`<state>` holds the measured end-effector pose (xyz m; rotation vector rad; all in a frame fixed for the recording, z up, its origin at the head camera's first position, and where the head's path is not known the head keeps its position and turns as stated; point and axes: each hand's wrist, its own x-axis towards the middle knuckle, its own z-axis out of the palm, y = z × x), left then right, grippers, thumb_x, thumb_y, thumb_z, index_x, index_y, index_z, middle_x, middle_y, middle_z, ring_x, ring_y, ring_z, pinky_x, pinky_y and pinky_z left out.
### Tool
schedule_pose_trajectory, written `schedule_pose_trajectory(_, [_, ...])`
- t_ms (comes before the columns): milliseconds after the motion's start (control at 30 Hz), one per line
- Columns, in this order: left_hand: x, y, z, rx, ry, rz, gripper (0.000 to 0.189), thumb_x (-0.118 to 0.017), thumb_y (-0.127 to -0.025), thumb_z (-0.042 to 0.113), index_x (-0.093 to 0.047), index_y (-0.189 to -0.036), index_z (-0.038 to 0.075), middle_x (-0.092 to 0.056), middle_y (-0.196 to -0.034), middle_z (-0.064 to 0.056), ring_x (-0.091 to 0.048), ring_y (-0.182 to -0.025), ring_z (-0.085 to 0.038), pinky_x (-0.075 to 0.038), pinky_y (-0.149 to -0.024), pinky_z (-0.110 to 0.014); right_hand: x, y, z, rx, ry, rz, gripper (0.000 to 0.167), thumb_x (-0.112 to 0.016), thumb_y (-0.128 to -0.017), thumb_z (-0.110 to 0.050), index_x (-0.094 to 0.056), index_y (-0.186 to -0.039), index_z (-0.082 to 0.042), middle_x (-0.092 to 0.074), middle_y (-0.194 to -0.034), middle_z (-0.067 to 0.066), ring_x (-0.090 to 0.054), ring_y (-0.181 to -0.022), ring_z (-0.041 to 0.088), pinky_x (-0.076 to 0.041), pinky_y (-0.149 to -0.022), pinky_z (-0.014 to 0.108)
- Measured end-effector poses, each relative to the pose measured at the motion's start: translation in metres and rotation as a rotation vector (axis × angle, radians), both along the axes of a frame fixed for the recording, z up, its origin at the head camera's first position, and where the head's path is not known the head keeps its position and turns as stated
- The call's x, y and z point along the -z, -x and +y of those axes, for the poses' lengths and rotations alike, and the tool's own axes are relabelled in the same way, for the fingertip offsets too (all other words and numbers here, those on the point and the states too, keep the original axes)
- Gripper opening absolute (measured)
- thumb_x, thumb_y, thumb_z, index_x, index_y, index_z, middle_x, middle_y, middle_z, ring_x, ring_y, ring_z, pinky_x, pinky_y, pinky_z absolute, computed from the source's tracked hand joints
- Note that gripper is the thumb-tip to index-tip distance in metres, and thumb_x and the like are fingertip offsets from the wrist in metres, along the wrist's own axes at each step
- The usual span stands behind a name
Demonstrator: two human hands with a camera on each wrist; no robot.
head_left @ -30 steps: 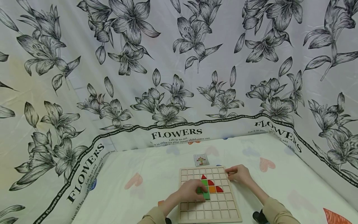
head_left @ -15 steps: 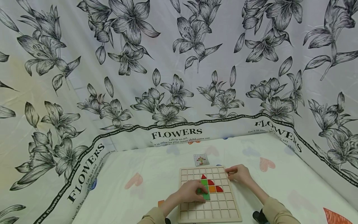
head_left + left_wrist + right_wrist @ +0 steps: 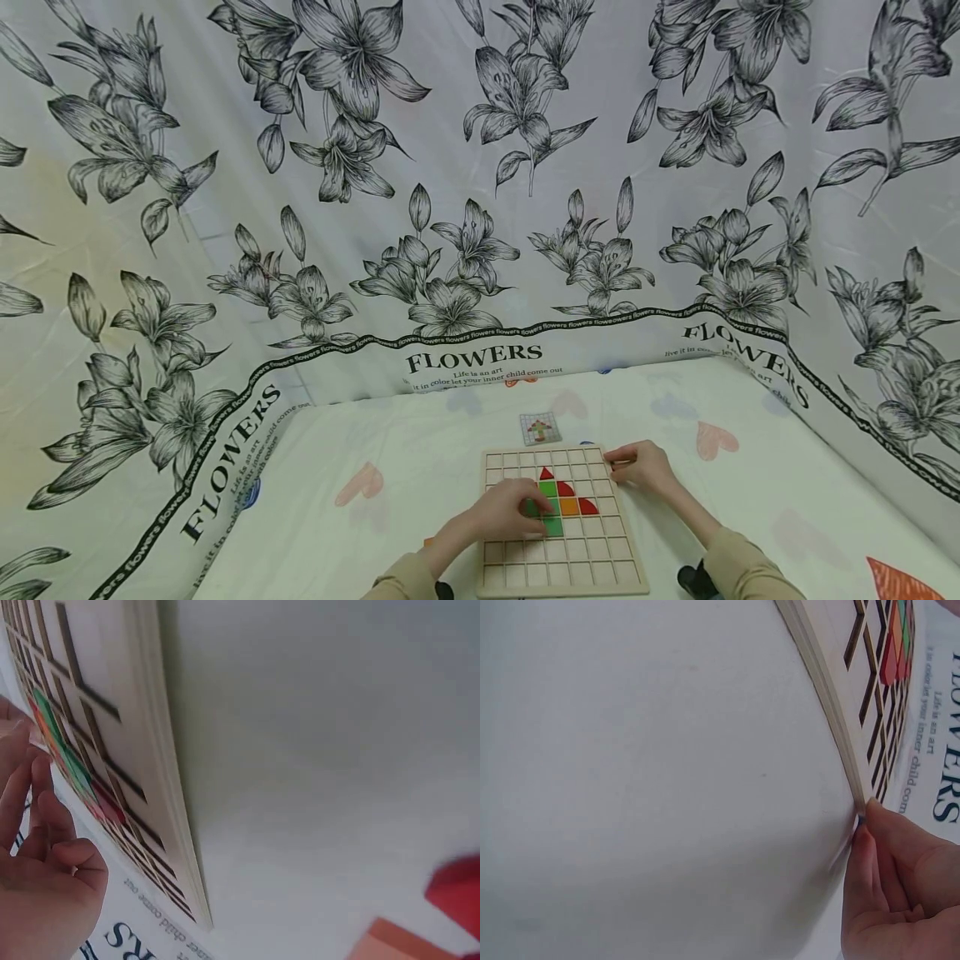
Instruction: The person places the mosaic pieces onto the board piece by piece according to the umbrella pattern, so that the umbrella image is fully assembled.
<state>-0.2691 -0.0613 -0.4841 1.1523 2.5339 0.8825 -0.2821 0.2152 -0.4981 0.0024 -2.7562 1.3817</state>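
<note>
A square wooden grid board (image 3: 562,575) lies on the cloth, with small coloured pieces set in its cells. I see a red triangle (image 3: 547,473), green squares (image 3: 552,526), an orange square (image 3: 570,506) and red quarter-round pieces (image 3: 588,506). My left hand (image 3: 508,510) reaches over the board's left half, its thumb and forefinger apart around the green pieces and covering some cells. In the left wrist view its fingers are loosely bent and no piece shows in them. My right hand (image 3: 643,465) pinches the board's far right corner between thumb and forefinger (image 3: 862,851).
A small pattern card (image 3: 540,428) lies just beyond the board. Left of the board, an orange block (image 3: 394,945) and a red block (image 3: 459,889) sit on the heart-print cloth (image 3: 420,517). A flower-print curtain (image 3: 480,275) encloses the back and sides.
My left hand has drawn back slightly to the left, showing a little more of the green pieces. The right hand and the board have stayed put.
</note>
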Motion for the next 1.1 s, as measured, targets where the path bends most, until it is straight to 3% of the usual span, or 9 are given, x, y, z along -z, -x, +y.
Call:
schedule_pose_trajectory(233, [-0.006,0.008,-0.029,-0.037,-0.12,-0.133,0.019,-0.07,-0.085,0.012,-0.071,-0.103,0.006,-0.069,-0.097,-0.009,-0.052,-0.071,-0.003,-0.044,-0.065,-0.016,0.0,0.0,0.001,-0.007,0.001,0.0,0.029,-0.077,-0.07,0.001,-0.072,-0.099,0.003,-0.072,-0.089,0.018,-0.07,-0.077,0.023,-0.052,-0.061,0.027])
schedule_pose_trajectory(600, [-0.016,0.013,-0.091,-0.114,-0.144,-0.197,0.022,-0.067,-0.087,0.013,-0.069,-0.106,0.003,-0.068,-0.099,-0.015,-0.055,-0.075,-0.007,-0.047,-0.068,-0.022,0.001,-0.001,0.001,-0.015,0.01,0.005,0.028,-0.076,-0.071,0.001,-0.073,-0.099,0.003,-0.073,-0.089,0.017,-0.07,-0.076,0.02,-0.052,-0.061,0.026])
schedule_pose_trajectory(867, [-0.011,0.008,-0.14,-0.106,-0.165,-0.309,0.019,-0.066,-0.087,0.01,-0.069,-0.103,0.0,-0.067,-0.1,-0.021,-0.056,-0.075,-0.008,-0.045,-0.065,-0.019,0.001,0.0,0.0,-0.015,0.007,0.006,0.028,-0.076,-0.07,0.002,-0.073,-0.099,0.003,-0.073,-0.09,0.018,-0.07,-0.076,0.022,-0.052,-0.061,0.026])
schedule_pose_trajectory(1100, [-0.003,0.002,-0.162,-0.125,-0.108,-0.338,0.018,-0.072,-0.081,0.012,-0.07,-0.096,0.003,-0.069,-0.093,-0.015,-0.052,-0.07,-0.004,-0.042,-0.061,-0.017,0.002,0.0,0.0,0.001,0.01,0.002,0.029,-0.076,-0.07,0.002,-0.073,-0.098,0.003,-0.073,-0.09,0.017,-0.07,-0.076,0.02,-0.052,-0.062,0.026])
